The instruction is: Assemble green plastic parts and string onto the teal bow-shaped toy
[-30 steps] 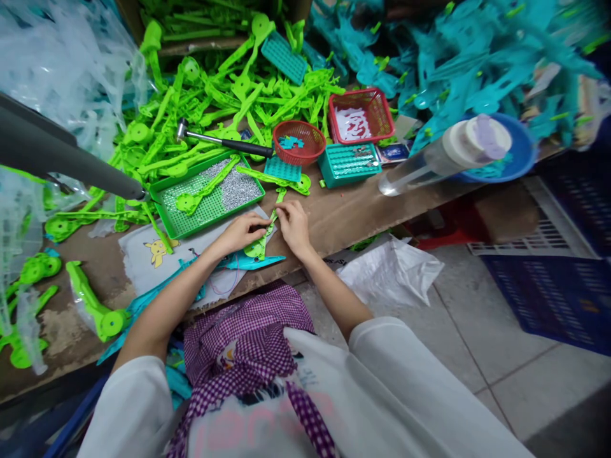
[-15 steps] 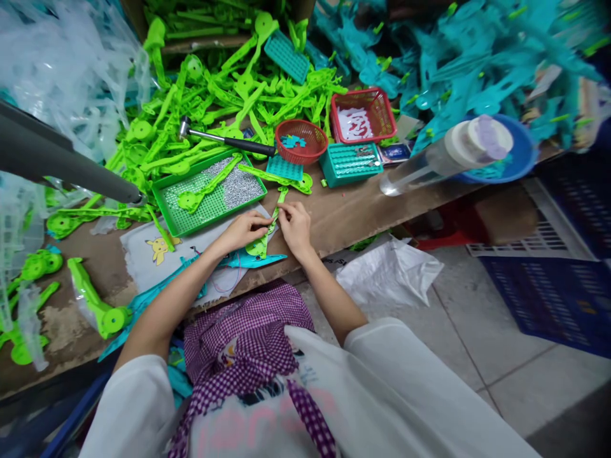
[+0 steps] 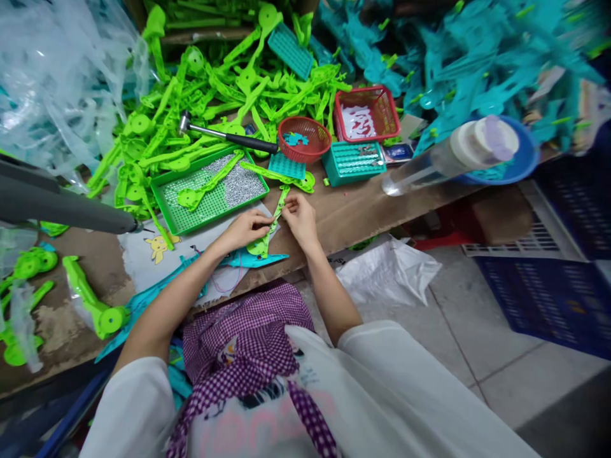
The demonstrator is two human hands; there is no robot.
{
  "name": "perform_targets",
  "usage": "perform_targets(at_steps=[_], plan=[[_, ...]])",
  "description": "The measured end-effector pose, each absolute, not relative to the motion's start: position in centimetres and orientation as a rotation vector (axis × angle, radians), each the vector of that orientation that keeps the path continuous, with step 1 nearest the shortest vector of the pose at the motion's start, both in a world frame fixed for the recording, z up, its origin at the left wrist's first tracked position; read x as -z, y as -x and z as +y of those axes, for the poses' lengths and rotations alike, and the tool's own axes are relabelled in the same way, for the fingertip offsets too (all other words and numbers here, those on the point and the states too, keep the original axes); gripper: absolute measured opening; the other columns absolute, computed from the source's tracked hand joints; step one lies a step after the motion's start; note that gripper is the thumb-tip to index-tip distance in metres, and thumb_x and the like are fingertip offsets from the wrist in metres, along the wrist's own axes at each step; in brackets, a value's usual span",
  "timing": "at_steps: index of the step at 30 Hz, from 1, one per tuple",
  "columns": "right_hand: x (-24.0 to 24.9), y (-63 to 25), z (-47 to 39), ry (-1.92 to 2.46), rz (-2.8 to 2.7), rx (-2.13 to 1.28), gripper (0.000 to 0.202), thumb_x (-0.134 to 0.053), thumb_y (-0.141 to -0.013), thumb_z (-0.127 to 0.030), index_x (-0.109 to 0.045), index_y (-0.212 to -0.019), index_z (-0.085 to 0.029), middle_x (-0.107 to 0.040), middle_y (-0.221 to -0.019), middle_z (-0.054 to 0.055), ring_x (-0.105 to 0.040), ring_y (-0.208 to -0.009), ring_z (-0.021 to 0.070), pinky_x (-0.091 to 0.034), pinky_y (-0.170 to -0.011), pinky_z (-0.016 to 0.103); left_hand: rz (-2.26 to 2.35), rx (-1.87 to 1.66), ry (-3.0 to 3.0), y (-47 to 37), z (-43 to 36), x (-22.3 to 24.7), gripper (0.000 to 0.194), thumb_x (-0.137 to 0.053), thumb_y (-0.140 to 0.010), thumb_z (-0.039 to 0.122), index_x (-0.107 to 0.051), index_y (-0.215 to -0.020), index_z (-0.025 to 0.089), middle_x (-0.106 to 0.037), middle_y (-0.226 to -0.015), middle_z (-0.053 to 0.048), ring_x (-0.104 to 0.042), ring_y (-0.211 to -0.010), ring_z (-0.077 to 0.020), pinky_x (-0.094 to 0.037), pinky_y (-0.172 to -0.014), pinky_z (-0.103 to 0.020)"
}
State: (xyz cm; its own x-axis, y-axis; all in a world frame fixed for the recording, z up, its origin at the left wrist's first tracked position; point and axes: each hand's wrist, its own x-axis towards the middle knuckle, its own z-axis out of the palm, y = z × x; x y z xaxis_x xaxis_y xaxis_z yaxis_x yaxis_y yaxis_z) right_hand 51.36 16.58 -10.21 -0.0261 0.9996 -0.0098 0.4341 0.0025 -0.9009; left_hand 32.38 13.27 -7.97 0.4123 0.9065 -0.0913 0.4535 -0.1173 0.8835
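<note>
Steady lime-green plastic part [image 3: 259,247] with left hand [image 3: 250,228], press lightly along narrow stem with right hand [image 3: 301,220]. Avoid tilting wide end. Fingertips at stem; can't tell grip closure, either hand.

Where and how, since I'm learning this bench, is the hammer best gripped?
Probably by its black handle, from above: it lies exposed toward the right, while the round red basket crowds its end and green parts surround the metal head.

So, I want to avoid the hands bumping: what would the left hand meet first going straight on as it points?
First the green part, which the left hand seems to touch; just beyond, probably the right hand, though depth is unclear in this single view.
</note>
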Motion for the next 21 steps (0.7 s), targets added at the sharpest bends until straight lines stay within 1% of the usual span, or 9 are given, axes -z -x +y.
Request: perform_targets(at_steps=[2,5,10,12,14,17,19,21], plan=[[10.4,-51.4,17.0,1.518,-1.496,-1.096,0.015,-0.057,-0.071,-0.022,-0.055,-0.087,-0.021,-0.062,-0.075,-0.002,-0.060,-0.065,0.0121,-0.054,-0.064,0.027,1.188,-0.606,-1.739,-32.4,13.3,8.1,0.032,-0.063,-0.084,0.022,-0.074,-0.113,0.021,-0.069,-0.102,-0.007,-0.062,-0.083,-0.0158,-0.049,-0.080,-0.031],[10.3,-51.4,17.7,1.520,-1.435,-1.226,0.015,-0.059,-0.071,-0.023,-0.052,-0.085,-0.022,-0.056,-0.066,-0.006,-0.057,-0.053,0.0095,-0.049,-0.050,0.022,1.193,-0.610,-1.737,-32.3,13.4,8.2,0.032,-0.063,-0.083,0.024,-0.074,-0.113,0.021,-0.070,-0.102,-0.007,-0.062,-0.082,-0.0159,-0.049,-0.078,-0.030],[9.7,-51.9,18.3,1.484,-1.416,-1.381,0.019,-0.065,-0.073,-0.022,-0.050,-0.083,-0.021,-0.055,-0.063,-0.008,-0.057,-0.048,0.0077,-0.048,-0.046,0.020,1.215,-0.609,-1.716,-32.2,13.3,8.1,0.033,-0.063,-0.083,0.027,-0.074,-0.113,0.020,-0.071,-0.100,-0.007,-0.062,-0.080,-0.0159,-0.048,-0.074,-0.030],[9.2,-52.1,18.7,1.490,-1.404,-1.467,0.019,-0.067,-0.075,-0.023,-0.050,-0.083,-0.020,-0.055,-0.063,-0.007,-0.058,-0.050,0.0085,-0.050,-0.048,0.021,1.229,-0.609,-1.711,-32.3,13.3,8.0,0.033,-0.063,-0.083,0.025,-0.074,-0.113,0.020,-0.071,-0.099,-0.007,-0.062,-0.079,-0.0160,-0.048,-0.073,-0.030],[8.4,-51.9,19.3,1.513,-1.415,-1.482,0.016,-0.067,-0.077,-0.023,-0.052,-0.083,-0.019,-0.058,-0.066,-0.004,-0.060,-0.054,0.0104,-0.053,-0.054,0.025,1.229,-0.616,-1.706,-32.3,13.3,7.9,0.032,-0.064,-0.082,0.024,-0.075,-0.112,0.019,-0.071,-0.100,-0.008,-0.063,-0.081,-0.0166,-0.048,-0.076,-0.031],[6.7,-50.9,20.6,1.477,-1.367,-1.277,0.009,-0.061,-0.082,-0.025,-0.058,-0.088,-0.019,-0.064,-0.079,0.002,-0.064,-0.064,0.0124,-0.055,-0.063,0.030,1.205,-0.626,-1.701,-32.3,13.4,7.9,0.029,-0.066,-0.082,0.023,-0.076,-0.109,0.019,-0.072,-0.102,-0.008,-0.064,-0.084,-0.0174,-0.049,-0.080,-0.032],[5.7,-50.2,21.1,1.406,-1.315,-1.123,0.012,-0.056,-0.086,-0.028,-0.059,-0.095,-0.020,-0.067,-0.088,0.003,-0.065,-0.069,0.0124,-0.056,-0.069,0.030,1.210,-0.627,-1.692,-32.2,13.4,8.0,0.029,-0.067,-0.082,0.023,-0.075,-0.109,0.018,-0.072,-0.101,-0.008,-0.064,-0.082,-0.0167,-0.049,-0.079,-0.032],[5.1,-50.3,20.8,1.353,-1.350,-1.033,0.015,-0.055,-0.088,-0.032,-0.061,-0.097,-0.020,-0.068,-0.091,0.003,-0.066,-0.074,0.0132,-0.056,-0.075,0.031,1.224,-0.623,-1.680,-32.2,13.3,8.1,0.031,-0.067,-0.082,0.023,-0.075,-0.111,0.017,-0.072,-0.099,-0.008,-0.063,-0.079,-0.0155,-0.049,-0.077,-0.031]])
